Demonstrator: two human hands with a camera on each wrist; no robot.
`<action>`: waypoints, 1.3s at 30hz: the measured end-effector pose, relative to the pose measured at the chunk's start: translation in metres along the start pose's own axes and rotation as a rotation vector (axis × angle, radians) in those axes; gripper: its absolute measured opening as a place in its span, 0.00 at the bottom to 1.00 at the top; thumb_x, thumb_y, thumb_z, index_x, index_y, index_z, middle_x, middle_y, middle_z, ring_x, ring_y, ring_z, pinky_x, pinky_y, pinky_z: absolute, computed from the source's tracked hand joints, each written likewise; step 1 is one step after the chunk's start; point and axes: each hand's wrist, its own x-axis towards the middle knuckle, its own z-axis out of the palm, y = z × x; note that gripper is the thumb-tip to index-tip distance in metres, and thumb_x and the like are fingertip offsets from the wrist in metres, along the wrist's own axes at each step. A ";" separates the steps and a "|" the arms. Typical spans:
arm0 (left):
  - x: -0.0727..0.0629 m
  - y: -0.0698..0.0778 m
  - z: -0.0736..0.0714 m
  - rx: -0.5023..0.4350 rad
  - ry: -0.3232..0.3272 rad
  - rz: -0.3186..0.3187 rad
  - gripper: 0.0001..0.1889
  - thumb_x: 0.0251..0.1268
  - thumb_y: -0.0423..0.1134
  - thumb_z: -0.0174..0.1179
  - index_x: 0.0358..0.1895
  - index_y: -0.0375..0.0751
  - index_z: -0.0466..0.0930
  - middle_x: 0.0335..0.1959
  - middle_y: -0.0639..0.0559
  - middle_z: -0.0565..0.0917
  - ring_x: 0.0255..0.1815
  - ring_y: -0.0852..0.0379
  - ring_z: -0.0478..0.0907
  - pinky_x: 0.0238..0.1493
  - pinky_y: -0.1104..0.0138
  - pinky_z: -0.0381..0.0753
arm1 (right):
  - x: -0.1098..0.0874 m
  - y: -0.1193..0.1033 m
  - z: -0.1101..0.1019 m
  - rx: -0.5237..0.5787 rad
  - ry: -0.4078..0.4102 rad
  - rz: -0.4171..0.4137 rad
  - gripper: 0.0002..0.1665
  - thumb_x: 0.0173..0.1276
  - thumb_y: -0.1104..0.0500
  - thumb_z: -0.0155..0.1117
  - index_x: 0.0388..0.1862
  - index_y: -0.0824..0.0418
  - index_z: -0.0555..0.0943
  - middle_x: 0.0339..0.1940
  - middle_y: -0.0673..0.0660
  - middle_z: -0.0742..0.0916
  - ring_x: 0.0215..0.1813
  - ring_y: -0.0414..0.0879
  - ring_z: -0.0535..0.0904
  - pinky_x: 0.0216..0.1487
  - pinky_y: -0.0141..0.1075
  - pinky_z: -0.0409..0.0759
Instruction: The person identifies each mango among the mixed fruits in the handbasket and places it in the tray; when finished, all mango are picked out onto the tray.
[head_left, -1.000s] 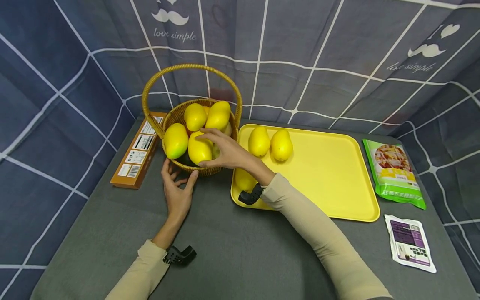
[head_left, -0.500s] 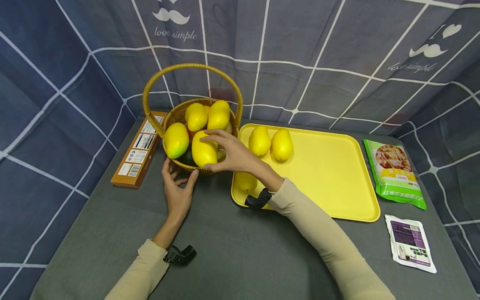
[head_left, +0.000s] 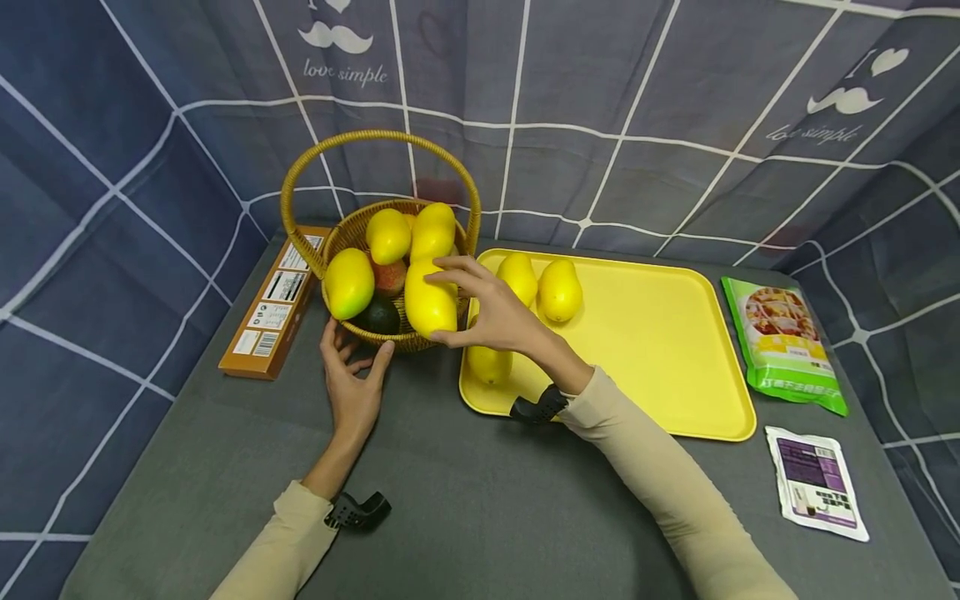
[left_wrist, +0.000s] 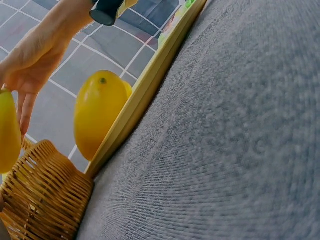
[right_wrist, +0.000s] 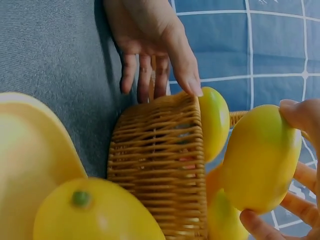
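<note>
My right hand [head_left: 498, 310] pinches a yellow mango [head_left: 431, 302] between thumb and fingers, above the right side of a wicker basket [head_left: 408, 342]. In the right wrist view this mango [right_wrist: 261, 159] has a greenish patch near the thumb. My left hand [head_left: 354, 390] touches the basket's near left side, thumb at the rim and fingers spread lower against the wall. Inside the basket lie a yellow-green mango [head_left: 349, 284], two further yellow mangoes at the back, a dark green avocado-like fruit [head_left: 379, 317] and a reddish round fruit [head_left: 390, 277].
Right of the basket lies a yellow tray [head_left: 645, 350], with mangoes [head_left: 561, 290] along its left end. A brown box [head_left: 272, 310] is left of the basket. A green food bag [head_left: 786, 343] and a white-purple pouch [head_left: 817, 483] lie at the right. The basket's tall handle [head_left: 375, 136] arches over it.
My right hand has drawn the mango rightward from the basket's front middle toward its right rim, uncovering the dark green and reddish fruits. My left hand has stayed at the basket.
</note>
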 end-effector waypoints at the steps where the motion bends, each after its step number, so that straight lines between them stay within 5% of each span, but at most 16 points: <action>1: 0.000 0.000 0.000 -0.001 0.000 -0.002 0.43 0.66 0.35 0.64 0.78 0.39 0.45 0.73 0.36 0.59 0.67 0.40 0.65 0.54 0.49 0.71 | -0.001 0.001 -0.002 0.010 0.009 -0.001 0.42 0.52 0.46 0.79 0.65 0.55 0.76 0.70 0.56 0.72 0.61 0.48 0.74 0.52 0.44 0.81; 26: 0.000 -0.001 0.000 -0.013 0.006 -0.022 0.43 0.66 0.35 0.64 0.78 0.40 0.46 0.74 0.37 0.59 0.68 0.41 0.65 0.55 0.49 0.71 | -0.053 0.047 -0.056 0.030 0.183 0.136 0.40 0.50 0.56 0.81 0.63 0.55 0.77 0.70 0.53 0.72 0.69 0.50 0.70 0.59 0.49 0.79; 39: 0.000 -0.002 0.000 -0.021 0.000 -0.001 0.43 0.66 0.34 0.64 0.78 0.39 0.46 0.73 0.36 0.59 0.68 0.41 0.65 0.54 0.50 0.71 | -0.087 0.036 -0.081 0.023 0.285 0.282 0.38 0.50 0.70 0.77 0.62 0.71 0.75 0.70 0.69 0.69 0.69 0.64 0.68 0.60 0.61 0.74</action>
